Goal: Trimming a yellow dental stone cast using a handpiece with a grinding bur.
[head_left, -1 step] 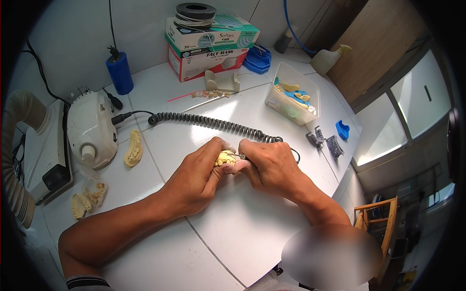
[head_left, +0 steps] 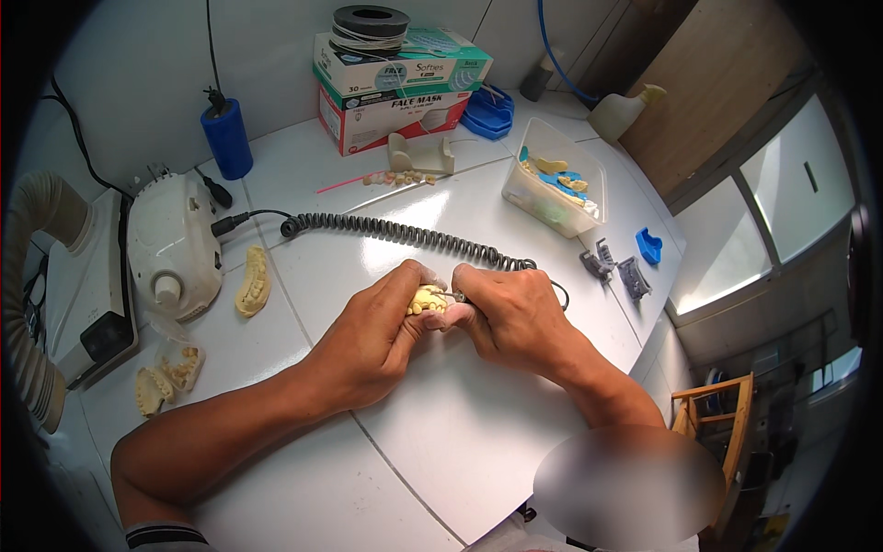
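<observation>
A pale yellow dental cast (head_left: 427, 300) with a row of teeth is gripped in my left hand (head_left: 375, 324), fingers and thumb wrapped round its side. My right hand (head_left: 508, 315) is closed round a handpiece (head_left: 459, 297). Only the handpiece's metal front end shows, with a thin tip against the cast; its body is hidden in my fingers. From behind that hand a coiled black cord (head_left: 405, 233) runs left to a white control unit (head_left: 173, 247). My two hands meet at the cast, above the white tiled tabletop (head_left: 414, 442).
Another dental cast (head_left: 252, 281) lies left of my hands, with a small clear box (head_left: 178, 361) of cast pieces nearer. Stacked mask boxes (head_left: 395, 115) bear a wire spool (head_left: 370, 29). A plastic tub (head_left: 552, 213), grey impression trays (head_left: 634, 278) and a blue tray (head_left: 648, 246) are at right.
</observation>
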Demonstrator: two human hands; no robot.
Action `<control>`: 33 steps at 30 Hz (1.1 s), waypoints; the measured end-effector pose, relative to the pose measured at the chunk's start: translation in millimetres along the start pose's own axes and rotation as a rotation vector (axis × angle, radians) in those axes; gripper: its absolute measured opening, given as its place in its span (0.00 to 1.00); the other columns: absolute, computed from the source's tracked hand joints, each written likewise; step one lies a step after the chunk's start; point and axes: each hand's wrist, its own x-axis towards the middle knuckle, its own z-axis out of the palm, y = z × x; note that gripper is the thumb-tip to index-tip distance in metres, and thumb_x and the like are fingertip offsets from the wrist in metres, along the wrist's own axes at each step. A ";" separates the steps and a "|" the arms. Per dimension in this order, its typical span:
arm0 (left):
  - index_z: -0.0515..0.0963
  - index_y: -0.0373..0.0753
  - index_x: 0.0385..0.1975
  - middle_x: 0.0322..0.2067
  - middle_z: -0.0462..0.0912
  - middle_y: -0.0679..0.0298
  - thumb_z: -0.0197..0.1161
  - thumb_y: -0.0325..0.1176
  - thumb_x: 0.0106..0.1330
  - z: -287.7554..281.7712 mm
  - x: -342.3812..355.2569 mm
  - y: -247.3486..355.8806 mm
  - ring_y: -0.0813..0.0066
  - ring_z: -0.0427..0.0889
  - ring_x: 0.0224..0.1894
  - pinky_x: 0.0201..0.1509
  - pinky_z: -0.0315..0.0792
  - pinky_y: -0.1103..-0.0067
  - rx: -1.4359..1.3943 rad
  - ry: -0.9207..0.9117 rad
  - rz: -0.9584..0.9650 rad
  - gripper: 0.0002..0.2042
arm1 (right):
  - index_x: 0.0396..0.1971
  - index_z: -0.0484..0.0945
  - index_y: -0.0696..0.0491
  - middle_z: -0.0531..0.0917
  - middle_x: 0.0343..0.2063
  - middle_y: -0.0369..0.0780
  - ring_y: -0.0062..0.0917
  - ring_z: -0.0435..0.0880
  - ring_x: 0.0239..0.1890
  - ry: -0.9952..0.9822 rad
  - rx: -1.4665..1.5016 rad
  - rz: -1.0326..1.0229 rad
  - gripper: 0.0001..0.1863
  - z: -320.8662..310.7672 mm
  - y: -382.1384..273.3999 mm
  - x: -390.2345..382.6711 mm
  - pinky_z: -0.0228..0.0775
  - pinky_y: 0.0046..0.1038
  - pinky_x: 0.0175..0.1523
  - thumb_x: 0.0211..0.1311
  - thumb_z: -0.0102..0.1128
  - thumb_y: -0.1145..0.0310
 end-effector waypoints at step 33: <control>0.71 0.34 0.51 0.39 0.81 0.49 0.56 0.31 0.83 -1.2 0.1 -2.7 0.53 0.84 0.41 0.48 0.75 0.61 0.002 -0.013 0.038 0.08 | 0.32 0.73 0.52 0.82 0.20 0.41 0.38 0.81 0.17 -0.011 0.009 -0.009 0.23 0.3 1.4 -0.8 0.71 0.39 0.23 0.77 0.62 0.47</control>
